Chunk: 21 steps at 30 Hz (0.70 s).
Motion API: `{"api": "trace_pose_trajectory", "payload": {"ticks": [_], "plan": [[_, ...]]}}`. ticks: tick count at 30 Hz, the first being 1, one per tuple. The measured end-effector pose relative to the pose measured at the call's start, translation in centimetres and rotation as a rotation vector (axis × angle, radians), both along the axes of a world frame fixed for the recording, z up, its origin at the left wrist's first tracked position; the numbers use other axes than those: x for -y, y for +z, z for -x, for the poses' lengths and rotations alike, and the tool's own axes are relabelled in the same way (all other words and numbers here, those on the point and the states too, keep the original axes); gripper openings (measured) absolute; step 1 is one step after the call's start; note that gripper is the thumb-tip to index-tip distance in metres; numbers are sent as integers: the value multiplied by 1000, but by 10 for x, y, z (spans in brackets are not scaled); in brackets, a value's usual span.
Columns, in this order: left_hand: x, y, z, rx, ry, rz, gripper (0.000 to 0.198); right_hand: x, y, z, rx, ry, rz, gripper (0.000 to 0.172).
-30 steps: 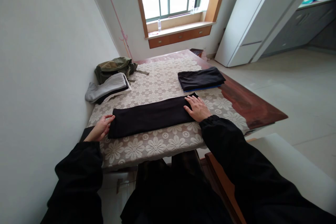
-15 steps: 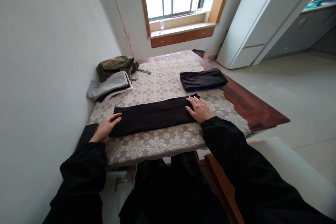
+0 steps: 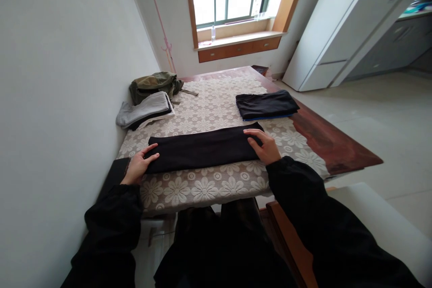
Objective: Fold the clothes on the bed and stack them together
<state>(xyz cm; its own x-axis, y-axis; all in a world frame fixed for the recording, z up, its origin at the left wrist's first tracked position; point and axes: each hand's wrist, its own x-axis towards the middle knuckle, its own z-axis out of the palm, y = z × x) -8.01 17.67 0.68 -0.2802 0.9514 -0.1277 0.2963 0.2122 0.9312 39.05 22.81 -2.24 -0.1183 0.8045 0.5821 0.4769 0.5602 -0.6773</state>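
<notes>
A black garment [image 3: 202, 149], folded into a long flat strip, lies across the near part of the table; its exact kind does not show. At its left end rests my left hand [image 3: 137, 165], thumb and fingers apart, fingertips on the cloth's edge. My right hand [image 3: 268, 147] is over the right end, fingers bent and thumb apart, with the tips at or just above the fabric. Neither hand shows cloth gripped in it. Beyond the strip, to the right, a stack of folded dark clothes [image 3: 266, 104] has a blue edge at its bottom.
A lace tablecloth [image 3: 205, 189] covers much of the wooden table [image 3: 347, 148]. Folded grey, black and white clothes [image 3: 145, 110] and an olive backpack [image 3: 153, 85] sit by the left wall. A chair [image 3: 286, 234] stands close at my right.
My right hand's fingers have gone from lying flat and spread on the cloth to a bent, raised pose. My left hand stays at the left end. The view has shifted slightly.
</notes>
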Motion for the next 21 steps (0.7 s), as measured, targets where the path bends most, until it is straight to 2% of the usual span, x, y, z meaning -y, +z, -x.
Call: {"api": "trace_pose_trajectory", "payload": {"ticks": [4, 8, 11, 13, 16, 18, 21], "plan": [[2, 18, 20, 91, 60, -11, 72, 1, -3, -14, -40, -97, 68, 26], [7, 45, 45, 111, 132, 49, 70, -11, -14, -26, -320, -182, 198, 27], [7, 68, 48, 76, 141, 90, 65, -18, -20, -29, -439, -176, 261, 27], [6, 83, 37, 80, 129, 63, 63, -19, -22, -29, -388, -171, 288, 28], [-3, 106, 7, 102, 43, -40, 60, -17, -23, -28, -233, -213, 294, 28], [-12, 121, -22, 87, -32, -122, 59, -16, -22, -28, -194, -222, 281, 29], [-34, 136, -73, 2, -176, -168, 62, -13, -19, -25, -269, -113, 287, 32]]}}
